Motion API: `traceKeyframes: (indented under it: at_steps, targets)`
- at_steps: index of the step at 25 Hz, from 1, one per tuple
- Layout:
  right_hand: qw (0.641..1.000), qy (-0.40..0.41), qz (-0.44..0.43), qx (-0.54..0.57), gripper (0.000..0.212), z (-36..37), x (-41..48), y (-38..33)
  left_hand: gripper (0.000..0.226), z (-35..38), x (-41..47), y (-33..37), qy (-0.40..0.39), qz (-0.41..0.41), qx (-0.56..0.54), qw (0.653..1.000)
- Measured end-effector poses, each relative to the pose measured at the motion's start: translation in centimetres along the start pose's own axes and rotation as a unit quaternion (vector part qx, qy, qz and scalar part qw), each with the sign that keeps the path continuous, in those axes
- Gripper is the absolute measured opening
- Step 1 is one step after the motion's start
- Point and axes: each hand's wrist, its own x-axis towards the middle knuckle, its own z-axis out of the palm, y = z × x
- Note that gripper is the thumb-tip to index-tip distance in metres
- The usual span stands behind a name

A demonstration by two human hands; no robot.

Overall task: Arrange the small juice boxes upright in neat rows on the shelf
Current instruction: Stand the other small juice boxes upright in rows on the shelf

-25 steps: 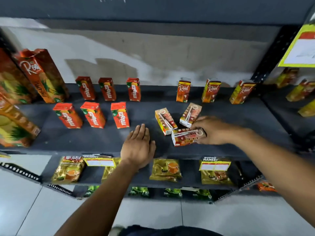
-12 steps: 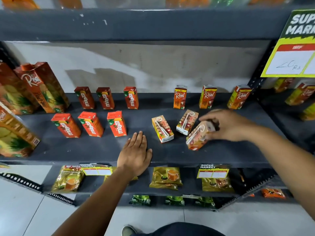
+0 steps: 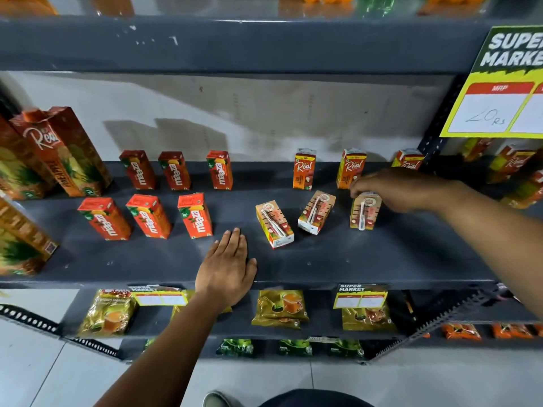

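Grey shelf is bearing the flat, splayed left hand, holding nothing, while the right hand is reaching in, fingertips pinching the top of an upright juice box.

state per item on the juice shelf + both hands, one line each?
Maaza boxes: six upright, two rows.
Back Real boxes: three upright.
Left straw-side box: upright, skewed.
Middle straw-side box: upright, skewed.
Right straw-side box: upright, gripped on top.
Right hand: grip closed.
Left hand: flat, empty.
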Motion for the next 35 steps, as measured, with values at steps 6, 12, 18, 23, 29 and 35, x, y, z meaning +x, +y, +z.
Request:
traceKeyframes:
  at_steps: [6, 12, 18, 23, 29, 35]
  targets:
    - [1.0, 0.012, -0.011, -0.025, 0.078, 0.7, -0.6, 1.1, 0.064, -0.1, 0.0, 0.1, -0.001, -0.004, 0.003, 1.0]
    - [0.997, -0.012, -0.011, -0.079, 0.08, 0.6, -1.3, 0.4, 0.064, -0.2, 0.0, 0.2, -0.005, -0.005, 0.006, 1.0]
    - [0.974, -0.033, -0.052, -0.22, 0.072, 0.1, -0.5, -1.1, 0.064, -0.2, 0.0, 0.2, -0.013, -0.01, 0.011, 1.0]
    - [0.917, 0.001, -0.066, -0.395, 0.039, 1.4, 0.0, -2.8, 0.065, 0.0, 0.0, 0.2, -0.012, -0.011, 0.015, 1.0]
    - [0.906, 0.027, -0.031, -0.422, 0.022, 2.9, 0.0, -3.1, 0.065, 0.2, 0.1, 0.1, -0.007, -0.012, 0.012, 1.0]
    - [0.94, 0.042, 0.011, -0.34, 0.033, 2.3, -0.2, -1.0, 0.065, 0.2, 0.1, 0.1, -0.004, -0.013, 0.014, 1.0]
